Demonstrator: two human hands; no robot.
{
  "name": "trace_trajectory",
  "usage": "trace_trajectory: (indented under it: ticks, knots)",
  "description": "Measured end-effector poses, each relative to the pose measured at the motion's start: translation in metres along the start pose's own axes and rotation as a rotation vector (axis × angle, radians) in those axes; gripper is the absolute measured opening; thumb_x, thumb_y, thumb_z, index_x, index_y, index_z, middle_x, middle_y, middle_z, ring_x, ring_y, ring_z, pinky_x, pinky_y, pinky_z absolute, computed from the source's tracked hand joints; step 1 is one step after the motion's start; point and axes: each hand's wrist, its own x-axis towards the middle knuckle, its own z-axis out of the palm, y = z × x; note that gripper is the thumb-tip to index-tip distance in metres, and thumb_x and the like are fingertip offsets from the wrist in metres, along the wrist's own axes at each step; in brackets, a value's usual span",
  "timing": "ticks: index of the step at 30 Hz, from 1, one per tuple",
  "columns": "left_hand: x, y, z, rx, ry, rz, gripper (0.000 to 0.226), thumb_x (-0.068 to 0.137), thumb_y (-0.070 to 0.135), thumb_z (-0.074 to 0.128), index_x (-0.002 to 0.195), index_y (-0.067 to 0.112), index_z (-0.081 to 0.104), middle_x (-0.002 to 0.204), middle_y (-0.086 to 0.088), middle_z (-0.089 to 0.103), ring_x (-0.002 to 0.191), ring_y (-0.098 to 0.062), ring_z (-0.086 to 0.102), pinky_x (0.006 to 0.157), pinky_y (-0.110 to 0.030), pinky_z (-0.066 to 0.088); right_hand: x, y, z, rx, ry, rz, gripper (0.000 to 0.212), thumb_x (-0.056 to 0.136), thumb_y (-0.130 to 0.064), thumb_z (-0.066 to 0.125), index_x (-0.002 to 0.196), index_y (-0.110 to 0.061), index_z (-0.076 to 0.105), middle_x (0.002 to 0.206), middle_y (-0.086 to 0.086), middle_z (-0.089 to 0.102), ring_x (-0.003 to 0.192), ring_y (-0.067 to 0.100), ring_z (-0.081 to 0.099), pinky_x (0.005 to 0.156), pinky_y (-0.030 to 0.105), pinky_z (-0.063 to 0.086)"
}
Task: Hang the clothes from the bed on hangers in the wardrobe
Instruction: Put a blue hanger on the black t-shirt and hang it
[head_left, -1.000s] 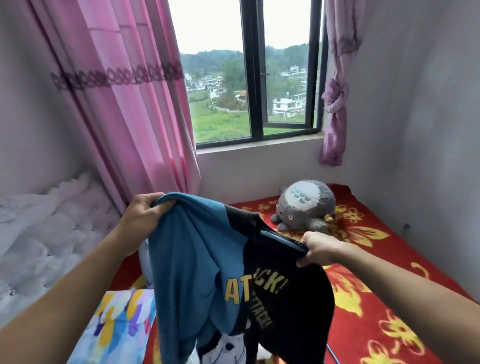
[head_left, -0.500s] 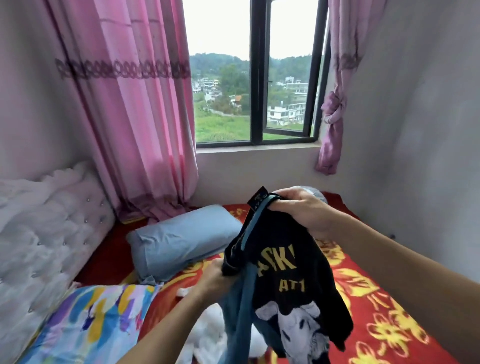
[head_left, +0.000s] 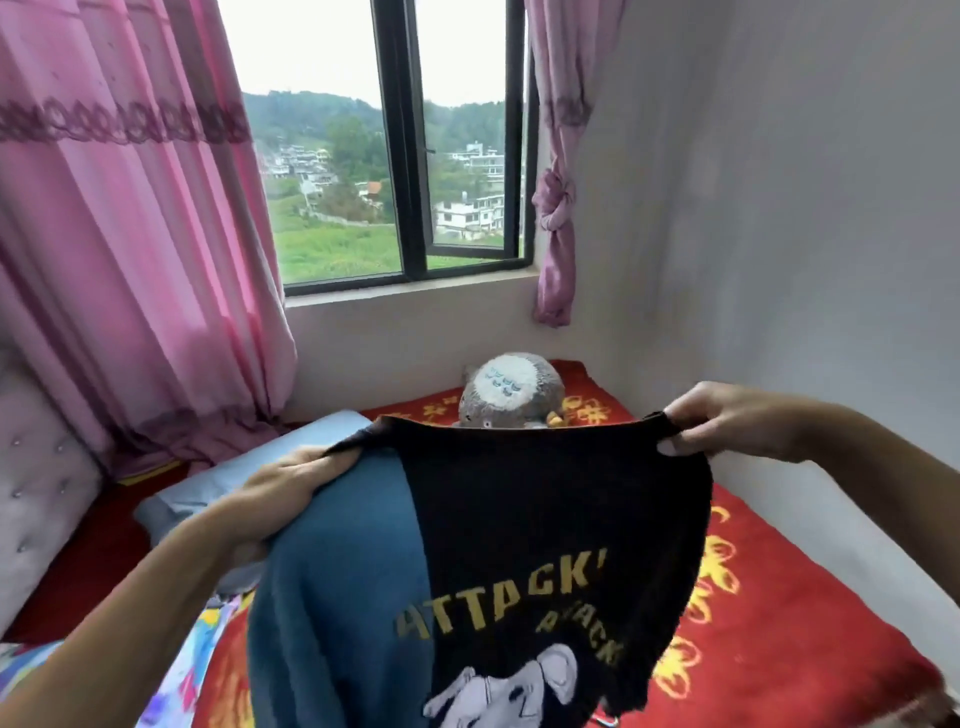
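A soft knit shirt (head_left: 519, 561) is stretched out in the air over the bed (head_left: 779, 623), held up by its top edge. The left hand (head_left: 291, 480) is closed on the bunched left corner, fingers curled over the cloth; the right hand (head_left: 727, 418) pinches the right corner between thumb and fingers. The fabric looks thick and slightly fuzzy, half teal blue on the left and black on the right, sagging in a shallow curve between the two grips. Blocky yellow letters across the chest read "ATTACK!", with a second, smaller "ATTACK" slanting beneath it, partly lost in a fold. Below the lettering is a pale grey cartoon animal print, cut off by the lower edge of the view.

The bed wears a plush red blanket with yellow flower shapes. A round, furry grey stuffed toy (head_left: 511, 389) sits near the wall behind the shirt, and a smooth light blue pillow (head_left: 218, 488) lies by the tufted, buttoned headboard (head_left: 36, 483). Pink pleated curtains (head_left: 130, 234) frame the black window (head_left: 405, 156).
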Motion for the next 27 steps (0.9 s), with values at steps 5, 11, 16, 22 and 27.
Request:
trace_trajectory:
  ticks: [5,11,16,22,27]
  knots:
    - [0.008,0.011,-0.009,-0.274,-0.205,-0.261,0.061,0.054,0.035,0.084,0.109,0.012,0.072,0.112,-0.015,0.070,0.103,-0.032,0.065,0.093,-0.045,0.050,-0.019,-0.008,-0.004,0.468,0.086,-0.120,0.030,0.091,-0.014,0.054,0.116,-0.005,0.067,0.106,0.014,0.072,0.087,0.021,0.071,0.070,0.024,0.058]
    - [0.053,-0.058,0.041,0.119,-0.111,-0.179,0.015,0.079,0.022,0.066,0.078,0.008,0.070,0.070,-0.006,0.062,0.059,-0.012,0.055,0.051,-0.022,0.040,0.052,0.071,0.036,0.468,0.111,0.120,0.020,0.094,-0.015,0.059,0.106,-0.002,0.069,0.100,0.016,0.073,0.083,0.024,0.070,0.070,0.029,0.056]
    - [0.096,-0.187,0.086,0.548,-0.020,-0.191,0.025,0.073,-0.004,0.053,0.059,0.016,0.058,0.050,0.013,0.049,0.049,0.004,0.043,0.051,-0.022,0.030,0.129,0.187,0.113,0.035,0.087,0.326,0.021,0.092,-0.017,0.062,0.071,-0.015,0.065,0.060,-0.012,0.057,0.055,0.003,0.049,0.052,0.022,0.036]
    - [0.127,-0.318,0.141,0.595,0.110,-0.484,0.020,0.067,-0.004,0.040,0.061,0.012,0.050,0.064,-0.007,0.054,0.069,-0.024,0.051,0.060,-0.033,0.034,0.184,0.294,0.191,-0.372,-0.068,0.392,0.028,0.083,-0.020,0.052,0.107,-0.029,0.064,0.111,-0.001,0.066,0.107,0.024,0.061,0.077,0.030,0.044]
    - [0.130,-0.360,0.197,0.619,0.166,-0.512,0.021,0.081,0.027,0.068,0.074,0.013,0.054,0.071,0.001,0.056,0.067,-0.013,0.049,0.057,-0.025,0.035,0.195,0.369,0.239,-0.554,-0.350,0.238,0.031,0.084,-0.016,0.049,0.111,-0.026,0.061,0.115,0.001,0.063,0.110,0.026,0.058,0.079,0.032,0.044]
